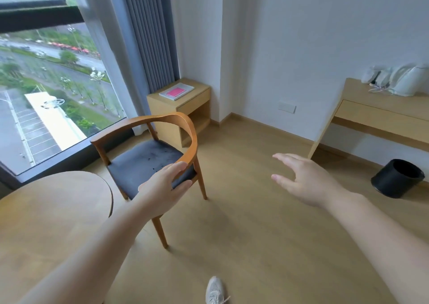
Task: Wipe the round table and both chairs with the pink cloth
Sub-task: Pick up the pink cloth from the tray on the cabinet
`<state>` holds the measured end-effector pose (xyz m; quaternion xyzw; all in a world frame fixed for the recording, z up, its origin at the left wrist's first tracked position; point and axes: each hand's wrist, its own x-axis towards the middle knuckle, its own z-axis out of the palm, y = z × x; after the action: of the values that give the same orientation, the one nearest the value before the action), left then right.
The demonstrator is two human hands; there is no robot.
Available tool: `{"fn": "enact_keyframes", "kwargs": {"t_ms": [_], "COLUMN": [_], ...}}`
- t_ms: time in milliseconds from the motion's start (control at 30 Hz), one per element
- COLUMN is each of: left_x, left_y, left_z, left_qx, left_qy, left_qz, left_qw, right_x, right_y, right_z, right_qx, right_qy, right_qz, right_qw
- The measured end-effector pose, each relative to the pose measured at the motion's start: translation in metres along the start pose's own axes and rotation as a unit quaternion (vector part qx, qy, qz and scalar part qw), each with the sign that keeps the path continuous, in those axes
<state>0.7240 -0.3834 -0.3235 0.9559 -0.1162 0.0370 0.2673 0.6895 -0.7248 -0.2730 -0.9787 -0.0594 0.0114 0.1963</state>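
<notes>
The left hand (166, 183) hangs loosely curved at the near end of the chair (148, 157) rail, fingers relaxed and gripping nothing; whether it touches the wood is hard to tell. The right hand (304, 180) is spread in the air over the floor (255, 211), empty. The cloth (176, 92) lies folded on a white tray (185, 86) on the cabinet (178, 111) by the curtain, well apart from both hands. It looks soft, light and limp, so a pinch at any edge should lift it. The table (53, 211) edge sits just beside the chair; room to pass is open floor to the right.
</notes>
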Motion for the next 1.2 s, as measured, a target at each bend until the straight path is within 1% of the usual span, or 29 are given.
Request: {"fn": "enact_keyframes", "kwargs": {"t_ms": [200,267,433,567,667,833,933,1033,1200], "left_x": [0.119,0.162,0.262,0.335,0.385,0.463,0.505,0.543,0.594], "left_y": [-0.028,-0.031,-0.021,-0.011,-0.008,0.009,0.022,0.030,0.027], "left_z": [0.027,0.032,0.045,0.066,0.083,0.103,0.102,0.104,0.112], "left_qx": [-0.044,-0.047,-0.074,-0.070,-0.055,-0.017,0.013,0.016,0.028], "left_qy": [-0.037,-0.040,-0.053,-0.061,-0.052,-0.018,0.006,0.038,0.041], "left_qz": [-0.006,-0.010,-0.014,-0.013,-0.025,-0.064,-0.081,-0.099,-0.127], "left_qw": [0.998,0.998,0.996,0.996,0.997,0.998,0.997,0.994,0.991], "right_x": [0.100,0.129,0.194,0.266,0.328,0.446,0.503,0.559,0.637], "right_y": [0.054,0.074,0.124,0.169,0.198,0.239,0.250,0.258,0.254], "right_z": [0.007,0.006,0.002,-0.004,-0.004,-0.017,-0.029,-0.044,-0.050], "right_qx": [0.012,0.016,0.043,0.042,0.036,0.071,0.084,0.063,0.065], "right_qy": [-0.026,-0.024,-0.022,-0.024,-0.034,-0.050,-0.083,-0.088,-0.109], "right_qz": [0.036,0.051,0.087,0.082,0.052,-0.009,-0.054,-0.095,-0.155], "right_qw": [0.999,0.998,0.995,0.995,0.997,0.996,0.992,0.990,0.980]}}
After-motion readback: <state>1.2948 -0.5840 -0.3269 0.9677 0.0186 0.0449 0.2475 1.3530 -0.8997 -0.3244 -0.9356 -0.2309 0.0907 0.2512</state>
